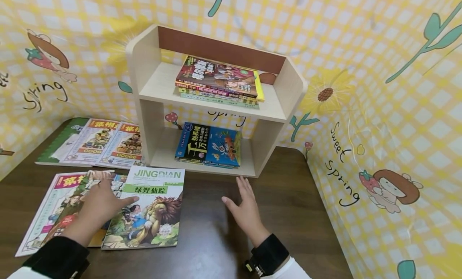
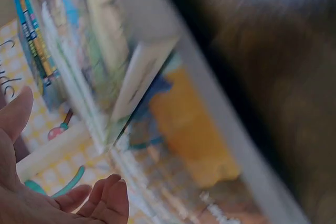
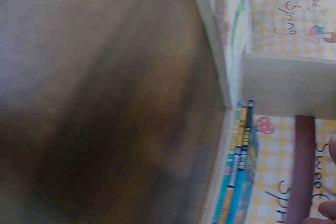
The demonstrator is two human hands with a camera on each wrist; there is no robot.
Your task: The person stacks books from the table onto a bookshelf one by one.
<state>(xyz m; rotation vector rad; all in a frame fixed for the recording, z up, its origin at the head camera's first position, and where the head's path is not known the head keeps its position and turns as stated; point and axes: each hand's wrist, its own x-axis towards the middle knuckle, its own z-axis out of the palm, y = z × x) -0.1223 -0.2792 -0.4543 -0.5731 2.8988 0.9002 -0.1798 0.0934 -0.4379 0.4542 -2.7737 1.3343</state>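
The left hand [image 1: 97, 204] lies flat on the overlapping picture books [image 1: 68, 202] at the left of the dark wooden counter [image 1: 288, 198], its thumb reaching onto the "JINGDIAN" book with the lion cover [image 1: 148, 208]; its grip is released, fingers straight. The right hand [image 1: 245, 208] hovers over bare counter just in front of the small wooden shelf [image 1: 216, 106], grip relaxed and holding nothing. A stack of books [image 1: 220, 82] lies on the upper shelf board, another [image 1: 209, 145] below (the wrist views are blurred, so probably nothing more can be read there).
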